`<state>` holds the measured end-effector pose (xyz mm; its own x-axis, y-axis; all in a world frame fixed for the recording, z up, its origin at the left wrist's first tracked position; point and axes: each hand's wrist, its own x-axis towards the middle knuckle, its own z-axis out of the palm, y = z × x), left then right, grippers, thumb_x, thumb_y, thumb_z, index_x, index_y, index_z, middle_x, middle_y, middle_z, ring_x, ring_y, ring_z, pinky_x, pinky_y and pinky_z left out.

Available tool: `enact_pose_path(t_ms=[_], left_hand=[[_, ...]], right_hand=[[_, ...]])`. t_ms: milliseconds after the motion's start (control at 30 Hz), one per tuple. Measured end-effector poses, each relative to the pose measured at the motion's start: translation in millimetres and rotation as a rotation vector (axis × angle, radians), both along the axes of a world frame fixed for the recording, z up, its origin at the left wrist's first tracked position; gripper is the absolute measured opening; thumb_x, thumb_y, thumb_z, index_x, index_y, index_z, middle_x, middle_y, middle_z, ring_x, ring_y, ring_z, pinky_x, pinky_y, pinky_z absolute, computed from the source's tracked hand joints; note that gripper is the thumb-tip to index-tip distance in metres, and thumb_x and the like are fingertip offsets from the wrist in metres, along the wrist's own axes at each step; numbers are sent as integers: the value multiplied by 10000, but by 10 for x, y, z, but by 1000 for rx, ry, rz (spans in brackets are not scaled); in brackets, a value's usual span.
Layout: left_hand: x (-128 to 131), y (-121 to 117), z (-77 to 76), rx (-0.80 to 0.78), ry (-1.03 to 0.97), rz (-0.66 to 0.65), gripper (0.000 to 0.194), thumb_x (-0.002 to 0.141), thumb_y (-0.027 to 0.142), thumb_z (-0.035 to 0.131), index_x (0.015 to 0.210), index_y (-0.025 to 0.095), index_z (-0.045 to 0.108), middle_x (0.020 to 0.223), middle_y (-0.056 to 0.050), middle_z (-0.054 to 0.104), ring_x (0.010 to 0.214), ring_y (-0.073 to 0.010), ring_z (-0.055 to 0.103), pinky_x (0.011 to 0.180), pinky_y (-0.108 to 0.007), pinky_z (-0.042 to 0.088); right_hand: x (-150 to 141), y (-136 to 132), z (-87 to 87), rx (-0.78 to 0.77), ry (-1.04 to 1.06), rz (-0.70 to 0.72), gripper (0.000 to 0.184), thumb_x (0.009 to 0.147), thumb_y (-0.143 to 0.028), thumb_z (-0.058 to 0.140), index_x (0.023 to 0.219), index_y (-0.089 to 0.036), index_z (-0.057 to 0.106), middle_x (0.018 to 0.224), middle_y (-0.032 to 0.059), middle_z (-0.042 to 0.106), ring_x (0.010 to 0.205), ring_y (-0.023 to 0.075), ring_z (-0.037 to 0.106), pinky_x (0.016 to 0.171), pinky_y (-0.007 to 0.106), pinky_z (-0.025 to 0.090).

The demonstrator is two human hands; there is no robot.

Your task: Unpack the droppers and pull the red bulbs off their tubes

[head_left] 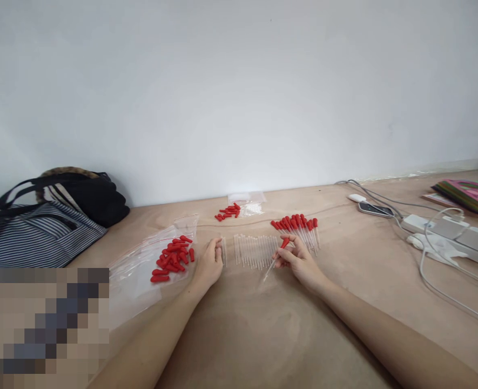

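Observation:
My right hand [297, 260] pinches a glass dropper [270, 267] by its red rubber bulb, its clear tube slanting down to the left. My left hand [211, 262] rests on its side on the table, fingers loosely extended against a few clear glass tubes [224, 253]; its fingertips are partly hidden. Between the hands lies a row of bare glass tubes [255, 251]. Several droppers with red bulbs [295, 222] lie side by side just beyond my right hand. Loose red bulbs [174, 258] are heaped on clear plastic bags [141, 270] to the left of my left hand.
Toward the wall, more red bulbs [228, 211] lie beside small clear pieces [251, 208] and a plastic bag [247, 196]. A striped bag [40, 232] stands at left. At right are a phone [376, 209], a power strip [453, 232], cables and coloured sheets [471, 194].

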<state>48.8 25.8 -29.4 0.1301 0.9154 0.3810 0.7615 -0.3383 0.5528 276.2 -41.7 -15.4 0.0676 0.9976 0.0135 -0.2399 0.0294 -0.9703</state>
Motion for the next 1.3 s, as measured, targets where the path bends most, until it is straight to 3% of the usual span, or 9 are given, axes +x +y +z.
enact_pose_path(t_ms=[200,400,600,767,867,1000,1133,1300], left_hand=[[24,-5,-11,-35,-25,-7,274,806,116,355,1032,129,508,862,-78,656,718,-163,638,687,-301,513],[57,-189,109,76,-43,24,207,811,204,398,925,149,562,896,-74,625,835,-192,590,754,-320,473],[141,-626,234,118,145,-401,206,838,322,447,808,198,609,728,-13,638,707,-160,555,667,-283,407],[117,-735,202,363,304,-475,199,870,224,425,839,198,620,696,-5,642,653,-148,512,633,-299,303],[62,-740,153,477,337,-465,217,884,194,396,847,186,609,669,-8,626,631,-142,489,638,-304,275],[-8,-804,138,488,361,-467,256,882,158,363,741,173,576,615,-6,588,605,-141,455,639,-304,258],[-44,-873,153,485,351,-468,261,877,147,358,707,166,555,585,-2,560,594,-139,436,644,-302,257],[-95,-847,158,479,346,-432,245,869,139,363,717,166,554,588,-4,570,597,-139,460,620,-294,274]], right_hand=[[-7,7,-23,0,13,15,464,646,-532,616,920,-235,388,647,-46,589,501,108,543,543,268,411],[-32,-9,-53,31,56,61,410,631,-504,662,805,-219,424,642,-40,577,552,114,568,570,265,426],[-169,-138,-41,25,114,222,380,611,-443,708,720,-206,432,638,-44,578,613,128,606,638,284,468],[-229,-202,-90,53,-25,296,327,638,-425,690,712,-199,466,689,-27,603,616,118,590,642,282,473],[-211,-223,-126,191,-391,285,215,718,-390,626,809,-200,586,681,-1,626,621,136,580,605,271,454],[-207,-270,-148,607,-832,247,177,820,-298,516,837,-206,666,726,38,660,674,152,580,661,292,429],[-240,-300,-195,871,-912,158,190,847,-247,484,887,-184,658,694,42,655,639,138,556,647,290,408],[-210,-271,-212,881,-912,85,181,845,-214,474,845,-178,651,663,37,642,623,136,541,611,281,400]])
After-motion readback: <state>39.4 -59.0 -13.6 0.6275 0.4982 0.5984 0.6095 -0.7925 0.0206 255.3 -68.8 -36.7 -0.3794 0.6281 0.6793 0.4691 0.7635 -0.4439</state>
